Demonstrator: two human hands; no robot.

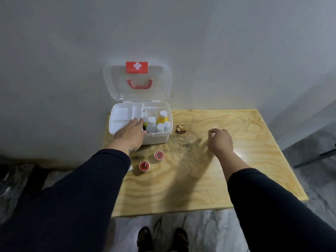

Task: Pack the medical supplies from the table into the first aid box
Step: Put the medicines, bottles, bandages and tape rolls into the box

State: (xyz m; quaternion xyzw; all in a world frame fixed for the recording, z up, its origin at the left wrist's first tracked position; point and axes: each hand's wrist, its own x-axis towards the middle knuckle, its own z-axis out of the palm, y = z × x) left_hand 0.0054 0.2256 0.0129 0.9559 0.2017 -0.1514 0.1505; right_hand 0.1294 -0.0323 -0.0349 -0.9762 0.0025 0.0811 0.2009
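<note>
Pale plywood forms the table (227, 179), pushed against a grey wall (72, 51), with a dark stain (180, 129) near its middle. At the table's far left corner stands the first aid box (160, 138), white, its clear lid (112, 84) tipped up against the wall, showing a red cross label (137, 67) and a red handle (139, 84). Inside, a white tray (121, 114) fills the left part; to its right stand white bottles (151, 124) and a yellow bottle (162, 117). The left hand (130, 134) lies flat over the box's near edge, fingers spread and loose, gripping nothing. Just in front of the box, two small red-topped cups (159, 155) sit on the wood. Well to the right, the right hand (221, 140) curls its fingers around a small white thing (215, 128); what it is I cannot tell.
</note>
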